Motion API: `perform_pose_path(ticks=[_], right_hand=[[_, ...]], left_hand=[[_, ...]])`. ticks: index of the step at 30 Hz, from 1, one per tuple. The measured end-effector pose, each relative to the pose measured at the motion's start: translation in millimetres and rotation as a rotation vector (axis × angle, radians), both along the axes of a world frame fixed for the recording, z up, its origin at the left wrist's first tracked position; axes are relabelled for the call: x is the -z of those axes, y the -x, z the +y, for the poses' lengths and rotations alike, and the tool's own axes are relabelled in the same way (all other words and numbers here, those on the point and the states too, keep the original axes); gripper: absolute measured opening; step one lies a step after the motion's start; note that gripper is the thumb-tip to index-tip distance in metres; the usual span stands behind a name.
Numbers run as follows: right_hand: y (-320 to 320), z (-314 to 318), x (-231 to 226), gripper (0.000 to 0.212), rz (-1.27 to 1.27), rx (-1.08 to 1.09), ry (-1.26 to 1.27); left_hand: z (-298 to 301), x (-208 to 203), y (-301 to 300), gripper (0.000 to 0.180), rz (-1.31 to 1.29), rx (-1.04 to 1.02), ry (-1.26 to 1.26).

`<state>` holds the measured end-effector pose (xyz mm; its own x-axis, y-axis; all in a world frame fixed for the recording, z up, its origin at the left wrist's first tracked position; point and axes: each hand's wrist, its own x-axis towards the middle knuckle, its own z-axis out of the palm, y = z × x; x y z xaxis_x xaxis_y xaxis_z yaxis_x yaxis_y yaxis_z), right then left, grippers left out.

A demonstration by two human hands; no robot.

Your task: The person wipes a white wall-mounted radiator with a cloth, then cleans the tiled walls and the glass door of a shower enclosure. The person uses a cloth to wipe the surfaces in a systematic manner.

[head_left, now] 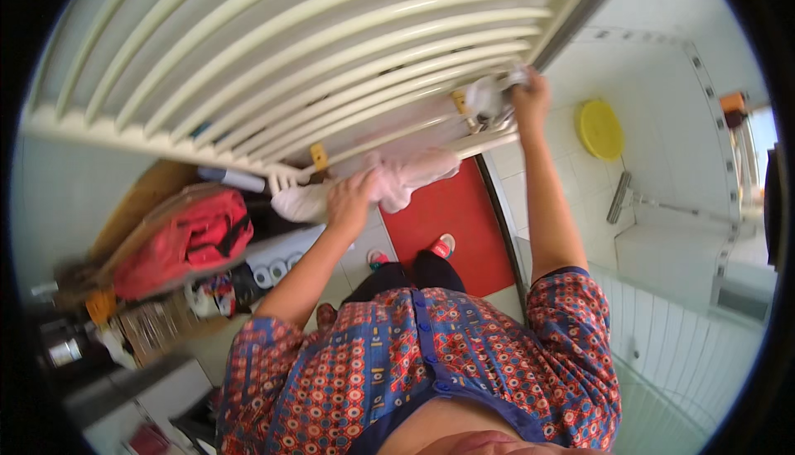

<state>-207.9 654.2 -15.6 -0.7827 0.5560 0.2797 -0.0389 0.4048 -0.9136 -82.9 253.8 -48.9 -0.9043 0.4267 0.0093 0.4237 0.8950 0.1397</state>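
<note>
A cream-white rack of curved bars [331, 20], like a towel radiator, stands in front of me. Over its lower end lies a limp, pale pink cloth [418, 172], perhaps a sock or small garment; its exact kind is unclear. My left hand [352, 202] is closed on the left part of this cloth, against the bar. Higher up and to the right, my right hand [532, 95] grips a bunched white and grey cloth [489, 97] at the rack's right side. Its fingers are slightly blurred and partly hidden.
A red mat [451, 231] lies on the floor beyond my feet. To the left are a red bag [186, 244] and a shelf with small items. On the right, a yellow basin [599, 130] and a floor squeegee [619, 197] are in a tiled area.
</note>
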Motion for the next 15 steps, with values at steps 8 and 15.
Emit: perform_pose_path(ticks=[8,15], right_hand=[[19,-77,-28,0.039,-0.235,-0.073,-0.512],[-4,-165,-13,0.049,-0.115,-0.338,-0.425]], left_hand=[[124,-4,19,0.067,-0.074,-0.015,-0.269],[13,0,-7,0.044,-0.108,0.022,-0.886]])
